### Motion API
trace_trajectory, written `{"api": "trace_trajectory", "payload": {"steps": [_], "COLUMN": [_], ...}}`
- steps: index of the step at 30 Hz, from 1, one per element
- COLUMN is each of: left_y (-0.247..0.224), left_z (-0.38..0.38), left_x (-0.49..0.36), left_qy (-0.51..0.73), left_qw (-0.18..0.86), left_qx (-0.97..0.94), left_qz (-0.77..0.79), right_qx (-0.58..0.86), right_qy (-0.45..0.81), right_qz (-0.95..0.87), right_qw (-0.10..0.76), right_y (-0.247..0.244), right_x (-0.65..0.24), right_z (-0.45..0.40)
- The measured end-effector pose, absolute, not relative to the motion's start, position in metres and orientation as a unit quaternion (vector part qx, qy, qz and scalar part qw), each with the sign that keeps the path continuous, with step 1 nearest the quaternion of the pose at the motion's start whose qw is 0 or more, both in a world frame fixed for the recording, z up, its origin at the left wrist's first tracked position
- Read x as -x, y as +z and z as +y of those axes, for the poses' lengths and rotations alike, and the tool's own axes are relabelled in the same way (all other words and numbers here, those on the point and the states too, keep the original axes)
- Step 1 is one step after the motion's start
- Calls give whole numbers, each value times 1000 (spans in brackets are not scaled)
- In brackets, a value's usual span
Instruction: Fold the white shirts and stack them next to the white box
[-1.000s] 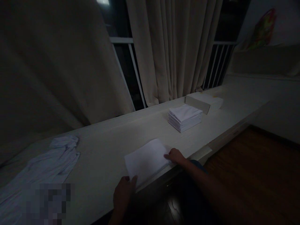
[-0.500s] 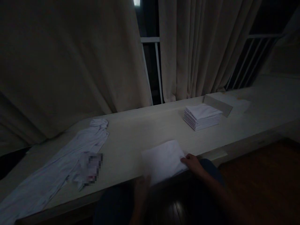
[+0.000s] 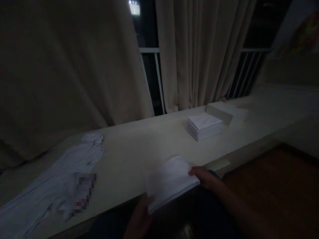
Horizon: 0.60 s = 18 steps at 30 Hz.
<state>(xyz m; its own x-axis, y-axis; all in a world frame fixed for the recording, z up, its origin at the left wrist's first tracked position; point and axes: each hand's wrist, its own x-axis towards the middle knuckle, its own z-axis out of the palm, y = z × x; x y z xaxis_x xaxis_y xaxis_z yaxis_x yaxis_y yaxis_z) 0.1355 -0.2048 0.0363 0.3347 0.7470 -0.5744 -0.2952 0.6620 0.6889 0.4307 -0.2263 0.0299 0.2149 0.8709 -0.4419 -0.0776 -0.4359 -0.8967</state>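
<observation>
Head view: 2 hands, left grip (image 3: 142, 208) and right grip (image 3: 200, 176), clasp opposite ends of 1 folded white cloth (image 3: 171, 182); beyond them, a white stack (image 3: 204, 126) sits on the table (image 3: 132, 156).

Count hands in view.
2. Left hand, blurred, at the left edge of the folded cloth; right hand with its fingers at the cloth's right edge.

White cloth (image 3: 171, 181), matt & smooth; curtains (image 3: 199, 53) matt fabric
</observation>
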Motion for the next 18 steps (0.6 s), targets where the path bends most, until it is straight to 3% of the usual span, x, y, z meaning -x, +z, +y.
{"api": "trace_trajectory", "payload": {"steps": [8,18], "left_y": [85,166], "left_z": [-150,-21], "left_x": [-222,-455], "left_qy": [314,356], "left_qw": [754,743], "left_qx": [-433,-484], "left_qz": [382,295], "right_qx": [598,719], "right_qy": [506,234], "right_qz": [-339,-332], "right_qw": [520,564], "right_y": [96,200], "right_x": [-532,-735], "right_z": [-195,-92]}}
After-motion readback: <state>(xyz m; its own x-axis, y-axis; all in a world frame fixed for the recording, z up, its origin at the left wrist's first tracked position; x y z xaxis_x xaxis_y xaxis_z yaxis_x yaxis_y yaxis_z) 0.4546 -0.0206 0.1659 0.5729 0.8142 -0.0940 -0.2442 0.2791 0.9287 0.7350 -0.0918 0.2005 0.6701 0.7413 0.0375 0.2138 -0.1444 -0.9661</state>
